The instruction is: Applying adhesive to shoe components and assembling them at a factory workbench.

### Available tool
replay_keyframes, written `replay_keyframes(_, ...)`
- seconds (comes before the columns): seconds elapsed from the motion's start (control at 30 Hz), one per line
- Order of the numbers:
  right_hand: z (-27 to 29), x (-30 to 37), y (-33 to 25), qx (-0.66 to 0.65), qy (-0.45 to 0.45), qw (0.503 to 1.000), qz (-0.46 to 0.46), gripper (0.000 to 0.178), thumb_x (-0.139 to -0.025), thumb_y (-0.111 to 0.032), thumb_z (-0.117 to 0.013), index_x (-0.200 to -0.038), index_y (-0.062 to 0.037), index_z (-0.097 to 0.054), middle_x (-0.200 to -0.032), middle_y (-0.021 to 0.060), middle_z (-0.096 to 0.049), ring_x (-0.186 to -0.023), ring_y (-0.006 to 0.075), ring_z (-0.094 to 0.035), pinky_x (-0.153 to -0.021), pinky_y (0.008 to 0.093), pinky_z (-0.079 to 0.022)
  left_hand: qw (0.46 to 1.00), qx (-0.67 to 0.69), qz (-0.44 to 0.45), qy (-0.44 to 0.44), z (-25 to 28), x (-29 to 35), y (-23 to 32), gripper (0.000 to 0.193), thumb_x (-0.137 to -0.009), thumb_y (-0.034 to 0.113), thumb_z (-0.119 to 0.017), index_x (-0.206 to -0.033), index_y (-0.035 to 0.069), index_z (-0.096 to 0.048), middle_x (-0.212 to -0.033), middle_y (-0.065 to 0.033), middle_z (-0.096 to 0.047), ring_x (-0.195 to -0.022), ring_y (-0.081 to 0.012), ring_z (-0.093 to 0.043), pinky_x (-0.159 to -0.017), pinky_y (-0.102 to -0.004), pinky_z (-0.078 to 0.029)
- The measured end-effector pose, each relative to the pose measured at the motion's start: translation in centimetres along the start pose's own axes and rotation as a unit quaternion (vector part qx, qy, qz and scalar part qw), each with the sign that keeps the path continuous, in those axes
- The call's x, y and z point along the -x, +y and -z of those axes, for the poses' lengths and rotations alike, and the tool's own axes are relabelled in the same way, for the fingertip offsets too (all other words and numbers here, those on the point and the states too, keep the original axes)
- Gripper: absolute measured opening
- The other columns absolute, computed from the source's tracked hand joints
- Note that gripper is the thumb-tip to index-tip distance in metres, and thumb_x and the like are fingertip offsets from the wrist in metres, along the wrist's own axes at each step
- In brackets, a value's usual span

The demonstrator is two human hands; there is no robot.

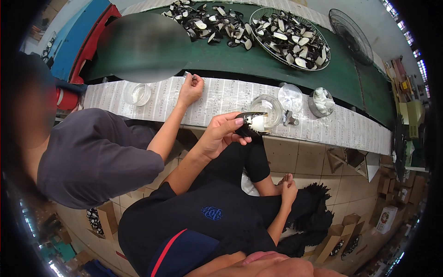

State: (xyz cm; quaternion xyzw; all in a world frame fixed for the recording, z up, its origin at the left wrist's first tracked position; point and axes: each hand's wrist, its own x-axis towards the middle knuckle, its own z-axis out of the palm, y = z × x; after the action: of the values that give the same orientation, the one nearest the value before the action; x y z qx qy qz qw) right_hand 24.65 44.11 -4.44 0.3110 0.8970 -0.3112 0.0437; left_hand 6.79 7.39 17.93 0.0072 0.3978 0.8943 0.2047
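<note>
My left hand [221, 134] is closed round a curved black piece with a white patch [249, 124], which looks like part of a shoe upper. It is held above the near edge of the table, in front of a clear round bowl [266, 112]. Down by my bent leg, my right hand [289, 191] has its fingers drawn together; whatever they pinch, if anything, is too small to make out. A small dark metal tool [290, 118] lies just right of the bowl.
Similar black-and-white pieces [217, 23] are heaped on the green belt, and more fill a round basket [290, 39]. A fan [351, 37] stands far right. A jar of white bits [321, 101] sits on the table. At left, a co-worker's hand [191, 91] is over the table, near another clear bowl [138, 94].
</note>
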Motion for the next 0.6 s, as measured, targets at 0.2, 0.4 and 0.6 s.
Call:
replay_keyframes(0.2, -1.7, 0.0, 0.2, 0.212, -0.108, 0.959, 0.154, 0.023, -0.080, -0.017, -0.062, -0.084, 0.0022, -0.072, -0.127, 0.0277, -0.060, -0.130, 0.0377, -0.051, -0.103, 0.0404, -0.045, 0.999, 0.024, 0.037, -0.001, -0.4, 0.3, -0.1, 0.042, -0.098, 0.027, -0.058, -0.117, -0.010, -0.057, -0.090, -0.0149, -0.070, -0.074, -0.0162, -0.071, -0.062, -0.0226, -0.060)
replay_keyframes(0.4, -5.7, -1.8, 2.9, 0.195, -0.081, 0.948, 0.239, 0.023, -0.080, -0.017, -0.061, -0.083, 0.0025, -0.073, -0.106, 0.0332, -0.065, -0.123, 0.0468, -0.051, -0.112, 0.0485, -0.033, 0.997, 0.060, 0.047, -0.033, -0.2, 0.6, 0.0, 0.036, -0.099, 0.024, -0.059, -0.116, -0.008, -0.060, -0.095, -0.0137, -0.071, -0.076, -0.0166, -0.072, -0.065, -0.0239, -0.062)
replay_keyframes(0.6, -4.6, -1.8, 2.3, 0.116, -0.132, 0.962, 0.210, 0.027, -0.084, -0.021, -0.065, -0.083, 0.0059, -0.067, -0.098, 0.0333, -0.065, -0.101, 0.0473, -0.059, -0.111, 0.0480, -0.033, 0.999, 0.023, 0.042, -0.011, -0.7, 1.1, 0.4, 0.045, -0.097, 0.027, -0.059, -0.117, -0.012, -0.056, -0.091, -0.0162, -0.070, -0.071, -0.0168, -0.071, -0.061, -0.0234, -0.060)
